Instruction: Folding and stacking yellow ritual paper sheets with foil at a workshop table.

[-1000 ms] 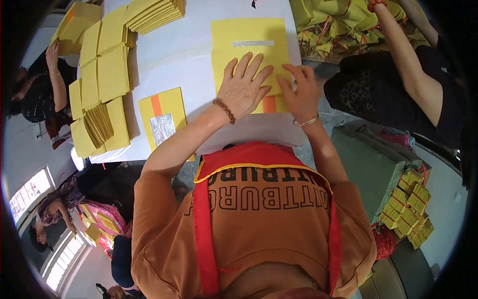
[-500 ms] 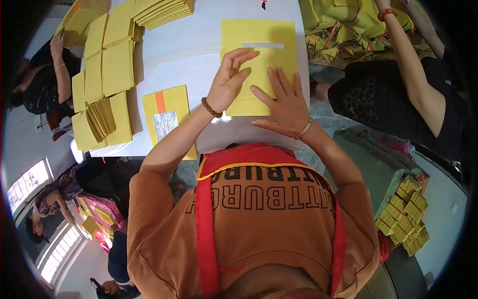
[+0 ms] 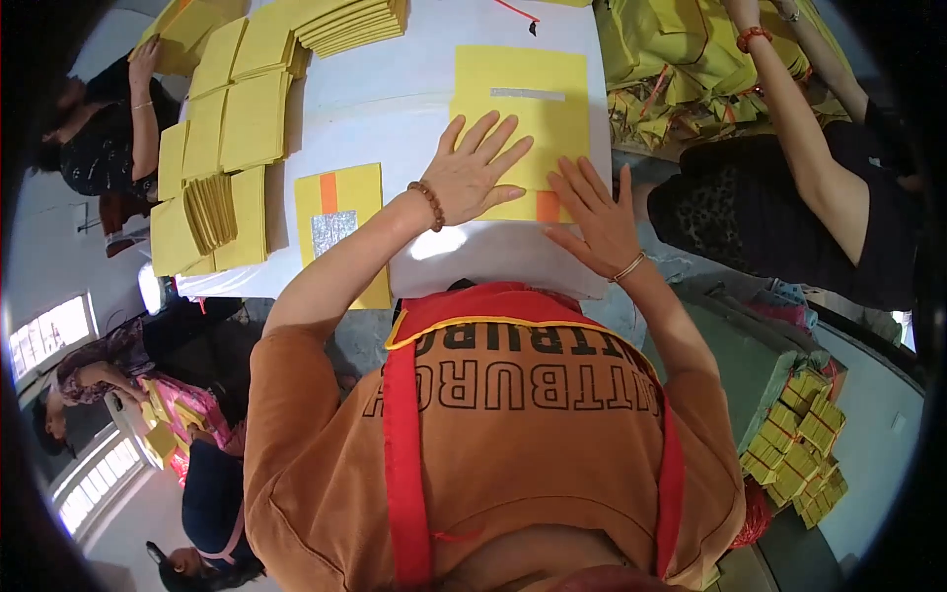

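A yellow paper sheet (image 3: pixel 518 69), with a narrow silver strip across its upper part and an orange patch at its near edge, lies on the white table. My left hand (image 3: pixel 481 168), fingers spread, rests flat over the sheet's left near part. Beside the orange patch, my right hand (image 3: pixel 599 219) is at the near right corner with its fingers stretched out; its fingertips touch or hover just over the paper. Neither hand grips anything. Left of my left forearm lies another yellow paper (image 3: pixel 367 197) bearing an orange strip and a silver square, partly covered by that arm.
Stacks of folded yellow paper (image 3: pixel 254 123) line the left of the white table (image 3: pixel 355 109). A red cord (image 3: pixel 515 11) lies at the far edge. People work on both sides; a pile of yellow paper (image 3: pixel 671 49) is far right, and tied yellow bundles (image 3: pixel 794 444) lie lower right.
My left hand has flattened and spread its fingers on the sheet. My right hand has shifted right and nearer to me. An orange patch now shows at the sheet's near edge.
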A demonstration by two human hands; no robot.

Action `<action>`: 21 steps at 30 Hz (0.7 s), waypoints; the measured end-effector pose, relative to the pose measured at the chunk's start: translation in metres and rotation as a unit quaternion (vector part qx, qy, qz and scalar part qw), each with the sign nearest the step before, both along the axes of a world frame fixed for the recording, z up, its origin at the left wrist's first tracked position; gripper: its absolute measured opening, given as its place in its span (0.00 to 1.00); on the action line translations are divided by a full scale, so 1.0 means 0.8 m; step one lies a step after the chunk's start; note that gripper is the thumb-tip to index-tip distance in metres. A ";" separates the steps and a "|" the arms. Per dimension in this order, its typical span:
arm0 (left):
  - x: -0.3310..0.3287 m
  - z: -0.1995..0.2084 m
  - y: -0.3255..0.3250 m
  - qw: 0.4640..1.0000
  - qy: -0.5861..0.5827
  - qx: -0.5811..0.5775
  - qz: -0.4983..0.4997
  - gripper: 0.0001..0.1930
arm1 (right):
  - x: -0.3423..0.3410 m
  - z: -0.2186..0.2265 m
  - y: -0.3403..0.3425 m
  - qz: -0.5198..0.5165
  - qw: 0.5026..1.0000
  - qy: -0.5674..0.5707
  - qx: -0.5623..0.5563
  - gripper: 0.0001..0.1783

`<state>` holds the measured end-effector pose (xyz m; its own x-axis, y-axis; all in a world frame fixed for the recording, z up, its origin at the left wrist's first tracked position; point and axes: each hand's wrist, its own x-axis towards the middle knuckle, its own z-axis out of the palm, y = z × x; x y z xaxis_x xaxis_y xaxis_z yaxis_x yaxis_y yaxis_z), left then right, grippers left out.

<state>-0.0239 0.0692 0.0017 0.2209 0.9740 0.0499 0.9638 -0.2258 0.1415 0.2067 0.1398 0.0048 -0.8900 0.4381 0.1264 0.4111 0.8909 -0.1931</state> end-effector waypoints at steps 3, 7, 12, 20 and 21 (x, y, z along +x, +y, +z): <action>0.001 0.007 -0.001 0.997 0.053 0.046 -0.020 0.32 | -0.001 0.001 -0.003 -0.008 1.000 0.005 -0.030 0.34; 0.006 0.020 0.023 0.989 0.097 0.025 -0.105 0.29 | 0.004 0.010 0.015 0.003 0.991 0.013 -0.131 0.31; 0.026 0.025 0.033 0.995 0.085 0.029 -0.035 0.26 | 0.004 0.006 0.043 -0.049 0.852 0.299 -0.428 0.24; -0.152 0.072 0.019 0.971 -0.208 0.068 0.094 0.17 | 0.012 0.000 0.027 -0.102 0.903 0.293 -0.298 0.23; -0.180 0.067 0.016 0.975 -0.181 -0.013 0.127 0.18 | 0.010 -0.005 0.026 -0.112 0.907 0.288 -0.285 0.23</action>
